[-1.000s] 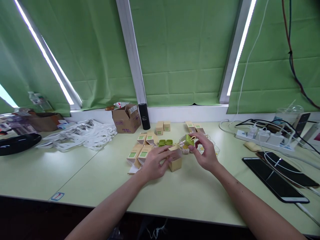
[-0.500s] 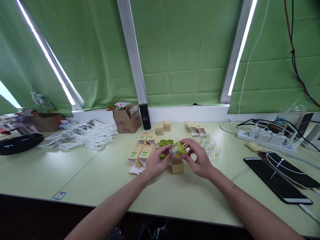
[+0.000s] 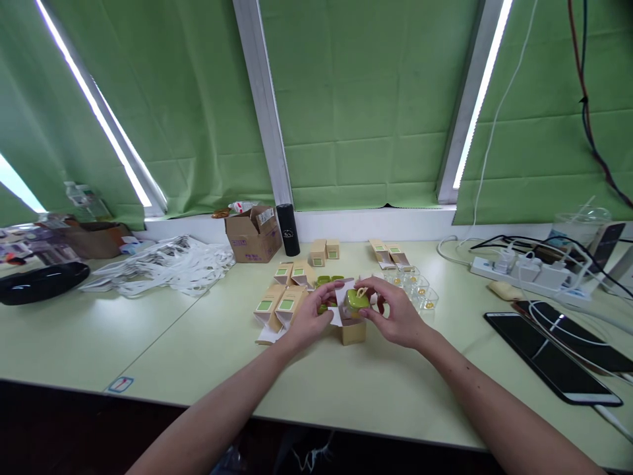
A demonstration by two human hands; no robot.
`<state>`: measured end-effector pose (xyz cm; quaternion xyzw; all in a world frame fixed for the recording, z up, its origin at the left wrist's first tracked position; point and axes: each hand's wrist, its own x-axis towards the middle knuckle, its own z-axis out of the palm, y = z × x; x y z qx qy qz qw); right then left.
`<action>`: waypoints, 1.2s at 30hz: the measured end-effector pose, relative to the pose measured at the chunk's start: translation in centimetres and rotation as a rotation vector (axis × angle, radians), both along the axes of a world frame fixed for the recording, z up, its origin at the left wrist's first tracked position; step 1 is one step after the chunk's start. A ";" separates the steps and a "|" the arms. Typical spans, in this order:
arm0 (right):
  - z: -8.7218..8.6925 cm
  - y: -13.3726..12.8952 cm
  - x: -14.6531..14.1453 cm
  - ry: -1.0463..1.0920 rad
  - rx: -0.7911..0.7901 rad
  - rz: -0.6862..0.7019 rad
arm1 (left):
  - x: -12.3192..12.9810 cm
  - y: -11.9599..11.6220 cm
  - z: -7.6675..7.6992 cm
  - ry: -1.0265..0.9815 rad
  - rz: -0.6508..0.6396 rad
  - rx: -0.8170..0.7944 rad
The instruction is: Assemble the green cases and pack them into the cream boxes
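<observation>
My right hand [image 3: 394,315] grips a small clear jar with a green lid [image 3: 357,300] and a pale loop on top. The jar is upright at the mouth of a small kraft cardboard box [image 3: 354,333] standing on the table, its lower part hidden by the box. My left hand [image 3: 312,318] is closed at the box's raised white-lined flap, thumb and fingers by its left edge. Behind my left fingers several green lids [image 3: 330,280] are partly hidden. Clear cups [image 3: 428,300] with yellow centres stand right of my right hand.
Kraft boxes with green labels [image 3: 291,303] stand left of my left hand. Further back are more small boxes [image 3: 318,252], a black cylinder [image 3: 287,229], an open carton [image 3: 252,236] and white straps [image 3: 163,264]. Phones [image 3: 548,356] and a power strip [image 3: 531,280] lie at right.
The jar has gone from tilted between both hands to upright at the box's mouth, in my right hand alone. My left hand has let go of it and moved to the box flap.
</observation>
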<state>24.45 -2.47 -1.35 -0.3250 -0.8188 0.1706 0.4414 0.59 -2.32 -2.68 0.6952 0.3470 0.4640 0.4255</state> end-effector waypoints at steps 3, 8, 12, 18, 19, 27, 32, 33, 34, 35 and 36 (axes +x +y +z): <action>0.0 -0.2 -0.1 -0.054 0.007 -0.010 | 0.0 0.0 0.0 0.005 0.005 0.004; 0.1 -0.7 -0.4 -0.150 -0.007 -0.001 | 0.2 0.0 0.1 -0.004 0.008 -0.015; 0.1 -0.9 -0.5 -0.188 0.013 0.042 | 0.1 0.2 -0.3 -0.009 0.017 -0.033; -0.3 -0.7 -1.1 -0.185 0.092 0.033 | 0.0 0.4 -0.7 -0.004 0.015 -0.003; -0.4 -0.7 -1.2 -0.181 0.101 0.016 | 0.0 0.4 -0.6 0.000 0.019 0.006; -1.4 -0.3 -1.7 -0.166 0.028 -0.113 | 0.2 0.0 0.0 -0.005 -0.012 -0.027; -1.2 0.0 -1.9 -0.145 -0.069 -0.149 | 0.3 0.1 -0.1 -0.013 -0.025 -0.050; -1.2 0.1 -1.9 -0.144 -0.077 -0.154 | 0.3 0.1 -0.1 -0.014 -0.024 -0.050; -1.2 0.1 -2.0 -0.144 -0.083 -0.158 | 0.3 0.2 -0.2 -0.016 -0.023 -0.050; -1.2 0.1 -2.0 -0.144 -0.088 -0.160 | 0.3 0.2 -0.2 -0.018 -0.023 -0.052; -1.3 0.1 -2.0 -0.146 -0.090 -0.159 | 0.3 0.2 -0.2 -0.023 -0.023 -0.054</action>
